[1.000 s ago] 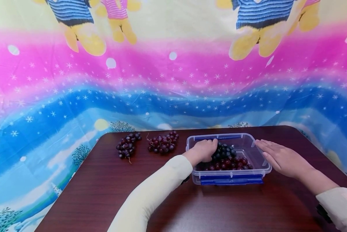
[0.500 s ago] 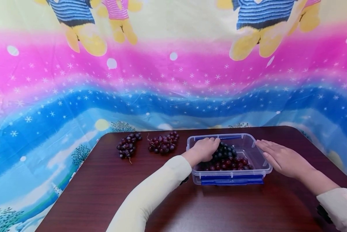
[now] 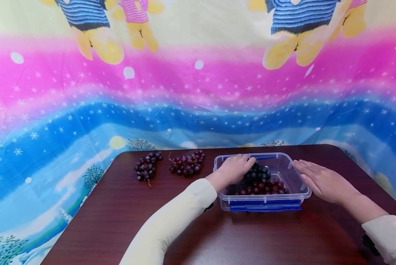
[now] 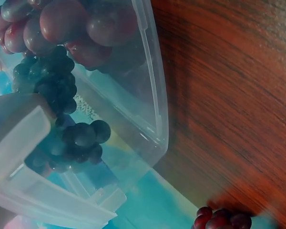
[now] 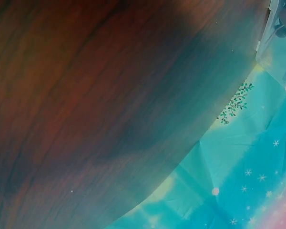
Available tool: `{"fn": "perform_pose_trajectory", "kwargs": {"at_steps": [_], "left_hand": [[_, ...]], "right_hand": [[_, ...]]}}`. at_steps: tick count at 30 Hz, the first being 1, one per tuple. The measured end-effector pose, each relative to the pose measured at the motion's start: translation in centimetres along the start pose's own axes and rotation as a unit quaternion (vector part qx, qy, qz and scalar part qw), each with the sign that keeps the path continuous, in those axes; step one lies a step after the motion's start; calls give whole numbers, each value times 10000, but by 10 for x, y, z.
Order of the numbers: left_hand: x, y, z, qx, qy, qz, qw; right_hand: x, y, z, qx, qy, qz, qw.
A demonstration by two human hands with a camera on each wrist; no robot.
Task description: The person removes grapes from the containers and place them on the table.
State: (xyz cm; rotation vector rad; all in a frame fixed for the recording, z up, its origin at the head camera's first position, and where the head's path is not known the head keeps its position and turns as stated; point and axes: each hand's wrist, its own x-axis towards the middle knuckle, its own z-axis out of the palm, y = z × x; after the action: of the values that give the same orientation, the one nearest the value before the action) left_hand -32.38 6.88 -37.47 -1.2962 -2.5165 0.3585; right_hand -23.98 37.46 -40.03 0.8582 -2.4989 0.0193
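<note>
In the head view, a clear plastic container (image 3: 265,197) with blue clips holds a bunch of dark grapes (image 3: 259,173) and a bunch of red grapes (image 3: 264,187). My left hand (image 3: 234,169) reaches over its left wall, fingers bent over the dark grapes; the fingertips are hidden. Through the container wall, the left wrist view shows these dark grapes (image 4: 52,78) and red grapes (image 4: 69,26) close up. My right hand (image 3: 327,182) lies with straight fingers against the right rim, holding nothing.
Two more bunches lie on the brown table (image 3: 145,221) left of the container: purple grapes (image 3: 147,166) at the far left and reddish grapes (image 3: 187,163) nearer. A printed cloth (image 3: 191,114) hangs behind the table's back edge.
My left hand has shifted slightly right and up over the dark grapes, its fingers reaching a little further across them. My right hand and the container stay in place.
</note>
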Motion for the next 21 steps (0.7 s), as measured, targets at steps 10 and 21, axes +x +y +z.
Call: {"fn": "perform_pose_trajectory", "kwargs": {"at_steps": [10,21], "left_hand": [[-7,-2,-4,502,776,335,9952],[-14,-7,-6,741,1705,652,9804]], "right_hand": [[0,1,1,7,38,-52,10000],[0,3,1,-41,73,-183,9998]]}}
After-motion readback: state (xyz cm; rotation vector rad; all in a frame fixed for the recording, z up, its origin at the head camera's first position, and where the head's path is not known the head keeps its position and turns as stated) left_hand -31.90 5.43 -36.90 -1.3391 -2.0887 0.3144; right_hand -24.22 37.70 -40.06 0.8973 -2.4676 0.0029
